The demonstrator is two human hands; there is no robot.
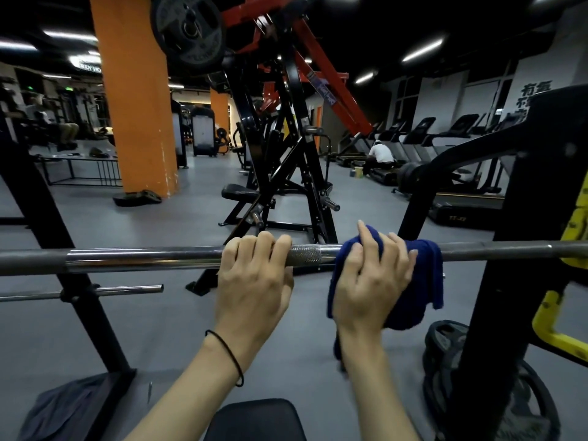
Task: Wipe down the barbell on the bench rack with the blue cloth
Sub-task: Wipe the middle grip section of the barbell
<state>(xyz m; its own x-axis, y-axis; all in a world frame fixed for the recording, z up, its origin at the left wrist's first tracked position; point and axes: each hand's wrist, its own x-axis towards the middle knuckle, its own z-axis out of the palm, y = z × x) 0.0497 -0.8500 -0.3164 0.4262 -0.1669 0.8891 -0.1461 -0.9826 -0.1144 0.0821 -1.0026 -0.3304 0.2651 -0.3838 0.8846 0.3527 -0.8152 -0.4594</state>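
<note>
Head view: left hand (254, 275) grips the heavy, rigid barbell (143, 259) bare, right hand (372, 281) clamps the soft blue cloth (423, 281) around it; smooth steel probably slides easily.

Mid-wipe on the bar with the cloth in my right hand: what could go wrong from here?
1. The blue cloth hangs in loose folds below the barbell; sliding right, it could snag where the bar meets the rack upright.
2. The left hand grips right beside the right hand, so a leftward stroke may bump it.
3. The knurled section could catch fibres.
</note>
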